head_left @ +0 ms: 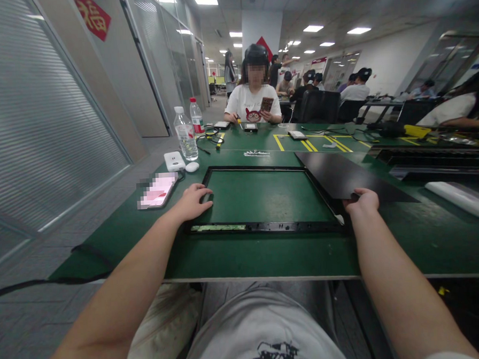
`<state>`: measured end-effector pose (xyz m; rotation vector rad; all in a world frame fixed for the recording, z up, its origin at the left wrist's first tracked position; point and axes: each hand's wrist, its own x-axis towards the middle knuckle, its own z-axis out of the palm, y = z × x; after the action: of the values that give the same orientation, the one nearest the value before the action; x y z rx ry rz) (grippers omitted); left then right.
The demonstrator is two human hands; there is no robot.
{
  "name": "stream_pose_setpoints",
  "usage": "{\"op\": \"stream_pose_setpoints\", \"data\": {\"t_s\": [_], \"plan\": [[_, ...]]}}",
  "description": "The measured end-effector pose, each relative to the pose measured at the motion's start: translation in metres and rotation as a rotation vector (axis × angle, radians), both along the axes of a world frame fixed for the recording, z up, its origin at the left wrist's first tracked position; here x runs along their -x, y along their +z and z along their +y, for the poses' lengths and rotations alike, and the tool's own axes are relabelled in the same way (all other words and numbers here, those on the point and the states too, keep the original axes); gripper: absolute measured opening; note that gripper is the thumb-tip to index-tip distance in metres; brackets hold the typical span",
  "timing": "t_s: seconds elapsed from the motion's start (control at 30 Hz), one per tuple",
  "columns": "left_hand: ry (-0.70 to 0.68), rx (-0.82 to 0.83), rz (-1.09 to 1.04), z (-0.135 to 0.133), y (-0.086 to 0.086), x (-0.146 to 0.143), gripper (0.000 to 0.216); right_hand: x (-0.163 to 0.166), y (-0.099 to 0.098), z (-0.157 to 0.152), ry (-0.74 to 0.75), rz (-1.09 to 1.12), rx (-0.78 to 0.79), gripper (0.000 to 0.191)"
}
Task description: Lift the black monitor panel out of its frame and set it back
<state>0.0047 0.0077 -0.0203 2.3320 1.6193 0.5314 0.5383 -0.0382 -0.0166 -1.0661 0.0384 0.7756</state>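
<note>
A black rectangular frame [262, 227] lies flat on the green table [243, 259] in front of me, with the table showing through its middle. My left hand [193, 202] rests on the frame's left side, fingers curled over the bar. My right hand [362, 201] pinches the near edge of a thin black panel [339, 177], which lies tilted over the frame's right corner.
A phone [156, 191], a white case [174, 161], a white mouse-like object [191, 166] and two water bottles [186, 134] sit at the left. A white bar [461, 198] and a dark tray [435, 158] lie at the right. A person sits opposite; others work behind.
</note>
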Motion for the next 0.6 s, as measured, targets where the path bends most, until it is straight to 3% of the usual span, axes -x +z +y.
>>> {"op": "stream_pose_setpoints", "data": {"t_s": [0.13,0.6], "plan": [[0.0,0.003,0.01,0.0,0.0,0.0,0.057,0.008,0.005,0.002,-0.072,0.052,0.103,0.025],[-0.011,-0.002,0.018,-0.005,0.006,-0.005,0.054,0.004,-0.005,0.004,0.063,0.083,-0.145,0.031]]}}
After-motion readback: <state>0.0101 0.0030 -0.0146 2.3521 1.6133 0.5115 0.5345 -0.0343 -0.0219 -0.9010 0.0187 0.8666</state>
